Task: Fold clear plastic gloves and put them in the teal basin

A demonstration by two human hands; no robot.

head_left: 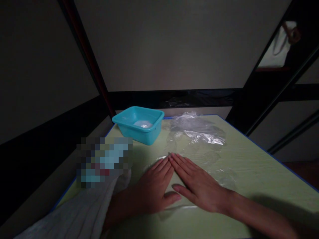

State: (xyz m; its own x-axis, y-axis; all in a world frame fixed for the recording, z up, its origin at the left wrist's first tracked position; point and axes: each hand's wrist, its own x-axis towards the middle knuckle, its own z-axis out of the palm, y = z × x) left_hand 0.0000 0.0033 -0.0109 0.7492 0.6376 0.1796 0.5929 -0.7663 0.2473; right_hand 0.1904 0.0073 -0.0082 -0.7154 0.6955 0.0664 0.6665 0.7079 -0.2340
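Between nine and ten o'clock from the hands, a pixelated item (106, 162) is lying (can't tell what), and at eleven a teal basin (152, 135) is holding something pale (144, 124). Dead centre, the left hand (157, 186) is resting palm-down, gripping nothing, on a clear plastic sheet (174, 179), the right hand (199, 186) doing likewise; the sheet is looking mostly flattened, its edges rippling, while crumpled clear film (199, 127) at one o'clock is apparently remaining unsmoothed, and no brand or writing is reading legibly.
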